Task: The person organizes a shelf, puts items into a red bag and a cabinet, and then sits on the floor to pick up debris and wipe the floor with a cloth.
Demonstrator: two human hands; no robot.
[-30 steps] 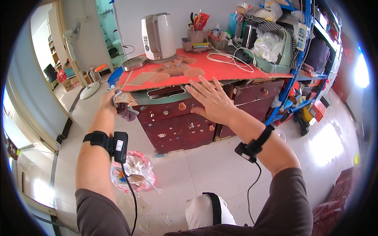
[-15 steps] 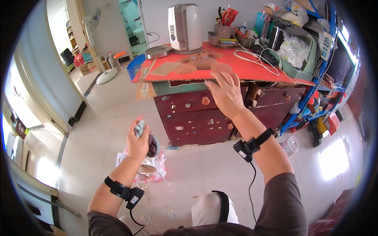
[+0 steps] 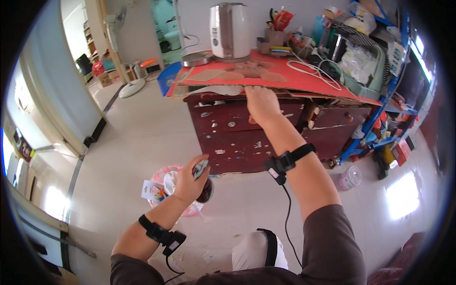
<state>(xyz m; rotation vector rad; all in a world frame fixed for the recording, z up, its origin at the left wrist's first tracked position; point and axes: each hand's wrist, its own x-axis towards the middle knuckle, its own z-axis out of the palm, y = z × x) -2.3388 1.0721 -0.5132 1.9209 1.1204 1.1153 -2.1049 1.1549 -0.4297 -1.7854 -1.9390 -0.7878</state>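
Note:
My right hand [image 3: 262,103] is closed at the front edge of the red sheet [image 3: 285,71] covering the cabinet, fingers curled over the edge. A pale sheet [image 3: 221,89] shows in the gap under that edge, beside my fingers. Above the floor, my left hand [image 3: 191,180] is closed round a small pale green object [image 3: 200,169] whose kind I cannot make out. Under this hand shows a round, dark-centred thing with a pale rim [image 3: 206,191], mostly hidden. The dark red cabinet [image 3: 228,142] stands in front of me.
On the red sheet stand a white kettle [image 3: 230,31], its round base [image 3: 197,59], a white cable [image 3: 313,71] and a green basket [image 3: 368,90] of clutter. A pink bin [image 3: 159,178] is below my left hand. A lidded tub [image 3: 350,177] lies right, near blue shelving [image 3: 365,137].
My right hand has come down and closed on the red sheet's edge; the pale sheet now shows beneath it. My left hand has moved right and slightly down, still holding the small object.

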